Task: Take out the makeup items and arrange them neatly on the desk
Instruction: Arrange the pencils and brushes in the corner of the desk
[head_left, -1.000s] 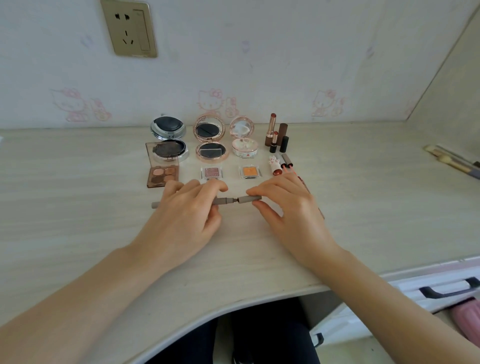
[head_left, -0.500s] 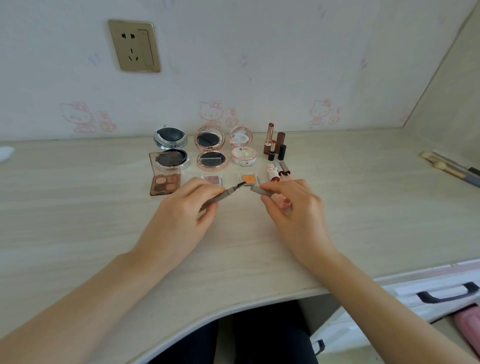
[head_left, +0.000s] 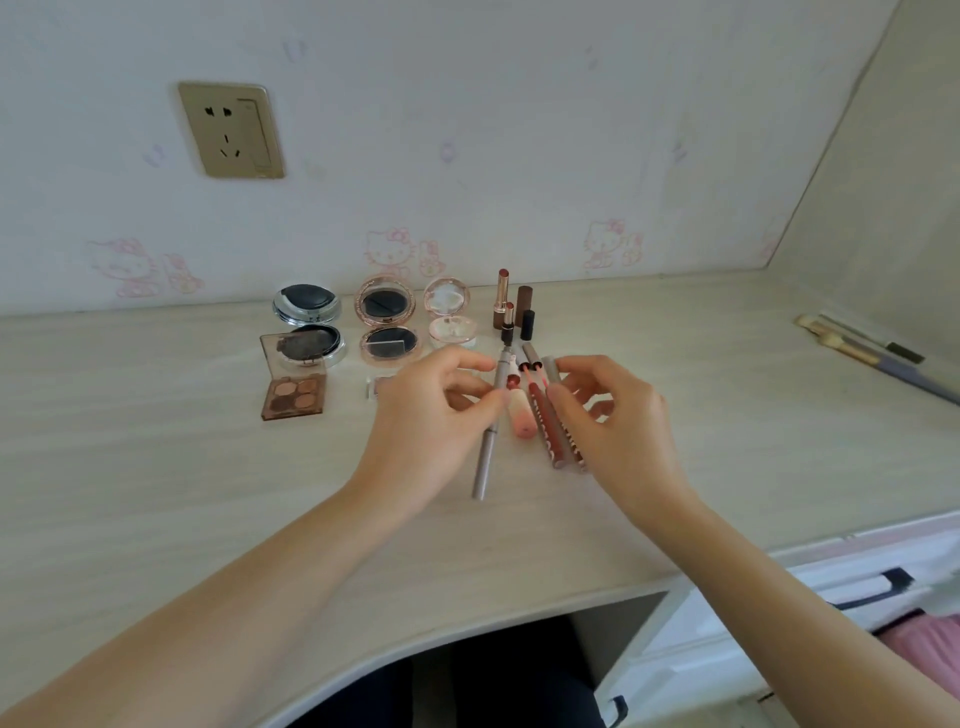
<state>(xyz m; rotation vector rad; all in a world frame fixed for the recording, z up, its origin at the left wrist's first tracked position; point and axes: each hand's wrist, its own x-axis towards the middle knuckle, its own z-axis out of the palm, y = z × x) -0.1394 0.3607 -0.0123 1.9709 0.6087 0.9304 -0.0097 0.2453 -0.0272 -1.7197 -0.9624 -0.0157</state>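
Note:
My left hand pinches a slim grey brow pencil, held nearly upright over the desk with its dark brush tip pointing at the wall. My right hand pinches the pencil's grey cap just right of the pencil. Between and under my hands lie a peach lip tube and two dark red lip glosses. Behind them stand three open compacts, an eyeshadow palette and upright lipsticks. A small single eyeshadow is partly hidden by my left hand.
Makeup brushes lie at the desk's far right by the side wall. A white drawer with a dark handle stands open below the desk's right edge, with something pink inside. A wall socket is above left.
The cap has come off the pencil. My left hand has swung the pencil from lying crosswise to nearly upright and carried it right, over the lip tubes. My right hand has drawn the cap aside.

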